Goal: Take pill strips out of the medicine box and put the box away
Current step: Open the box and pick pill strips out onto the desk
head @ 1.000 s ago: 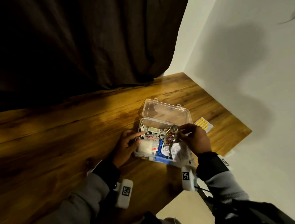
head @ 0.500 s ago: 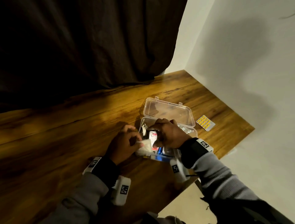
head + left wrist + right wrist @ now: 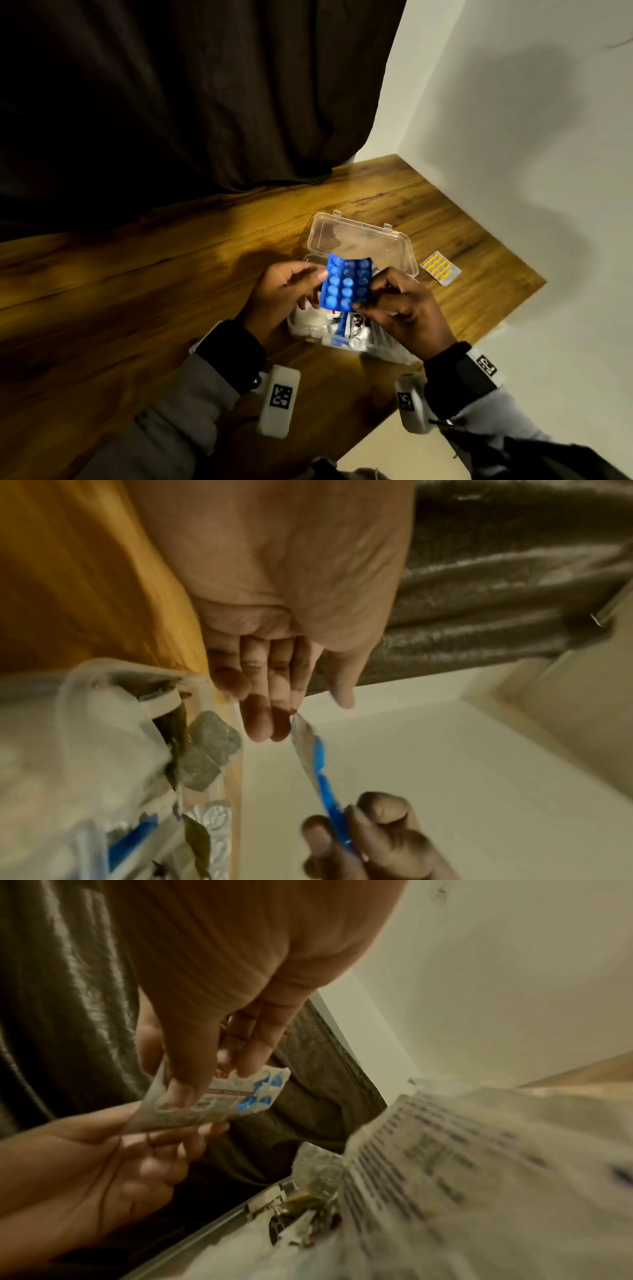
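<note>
The clear plastic medicine box [image 3: 297, 325] stands open on the wooden table, its lid [image 3: 359, 240] folded back, with strips and packets inside. A blue pill strip [image 3: 346, 286] is held upright just above the box. My right hand [image 3: 368, 298] pinches its lower right edge between thumb and fingers, as the right wrist view shows at the strip [image 3: 240, 1096]. My left hand [image 3: 313, 287] has nearly straight fingers that touch the strip's left edge [image 3: 322, 775], with the thumb apart from it. A yellow pill strip [image 3: 440, 268] lies on the table to the right of the box.
A folded printed leaflet [image 3: 380, 334] sits in the box's right end. A dark curtain [image 3: 171, 120] hangs behind the table [image 3: 137, 274]; a white wall [image 3: 531, 171] borders it on the right. The table's front edge runs just below my wrists.
My right hand has come up out of the box with the blue strip. My left hand has left the box's left end and risen to the strip.
</note>
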Motion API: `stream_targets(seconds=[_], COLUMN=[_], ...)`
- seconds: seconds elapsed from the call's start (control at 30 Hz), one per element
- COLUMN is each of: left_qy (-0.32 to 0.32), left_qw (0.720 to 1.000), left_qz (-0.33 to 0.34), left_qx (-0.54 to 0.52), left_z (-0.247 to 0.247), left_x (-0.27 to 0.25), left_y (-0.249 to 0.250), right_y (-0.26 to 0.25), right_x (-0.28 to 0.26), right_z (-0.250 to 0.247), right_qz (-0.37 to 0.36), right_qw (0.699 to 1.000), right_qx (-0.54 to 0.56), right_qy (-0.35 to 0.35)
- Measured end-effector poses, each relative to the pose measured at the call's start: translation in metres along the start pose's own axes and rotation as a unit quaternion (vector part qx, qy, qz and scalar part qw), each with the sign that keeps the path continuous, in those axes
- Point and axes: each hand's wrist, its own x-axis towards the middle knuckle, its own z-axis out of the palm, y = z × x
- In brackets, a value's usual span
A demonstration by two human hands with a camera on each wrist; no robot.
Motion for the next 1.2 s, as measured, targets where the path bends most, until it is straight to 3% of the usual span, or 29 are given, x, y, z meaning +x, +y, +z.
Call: stream_targets(seconds=[0.07, 0.17, 0.27, 0.37, 0.67, 0.77, 0.83, 0.9, 1.03, 1.13, 1.2], left_qy=[0.012, 0.042, 0.035, -0.009, 0.026, 0.034, 0.023, -0.009, -0.099, -0.124, -0.129], left_qw=[0.999, 0.997, 0.997, 0.996, 0.998, 0.994, 0.988, 0.979, 0.949, 0.938, 0.939], left_qz=[-0.017, -0.042, -0.055, -0.056, -0.032, 0.005, 0.042, 0.098, 0.164, 0.173, 0.156], left_qx=[-0.034, -0.049, -0.046, -0.070, 0.048, 0.107, 0.147, 0.179, 0.248, 0.273, 0.277], left_z=[0.003, 0.006, 0.016, 0.029, 0.015, 0.010, 0.012, 0.015, 0.026, 0.036, 0.042], left_x=[0.002, 0.006, 0.007, 0.006, 0.009, 0.012, 0.012, 0.010, 0.012, 0.016, 0.018], left_y=[0.000, -0.004, -0.002, 0.004, -0.019, -0.027, -0.028, -0.029, -0.036, -0.042, -0.047], right_y=[0.000, -0.008, -0.009, 0.009, 0.098, 0.130, 0.146, 0.146, 0.088, 0.041, 0.023], right_x=[-0.007, -0.012, -0.012, -0.011, -0.023, -0.031, -0.037, -0.041, -0.043, -0.051, -0.056], right_z=[0.001, 0.002, 0.005, 0.000, -0.065, -0.068, -0.066, -0.064, -0.065, -0.057, -0.047], right_qz=[0.006, 0.093, 0.216, 0.324, 0.412, 0.479, 0.518, 0.527, 0.453, 0.405, 0.403], right_qw=[1.000, 0.991, 0.940, 0.880, 0.769, 0.726, 0.738, 0.779, 0.858, 0.912, 0.906], right_qx=[0.002, 0.099, 0.225, 0.275, 0.262, 0.251, 0.206, 0.126, 0.070, 0.040, -0.099], right_qy=[-0.008, 0.017, 0.139, 0.212, 0.412, 0.425, 0.380, 0.315, 0.231, 0.058, -0.083])
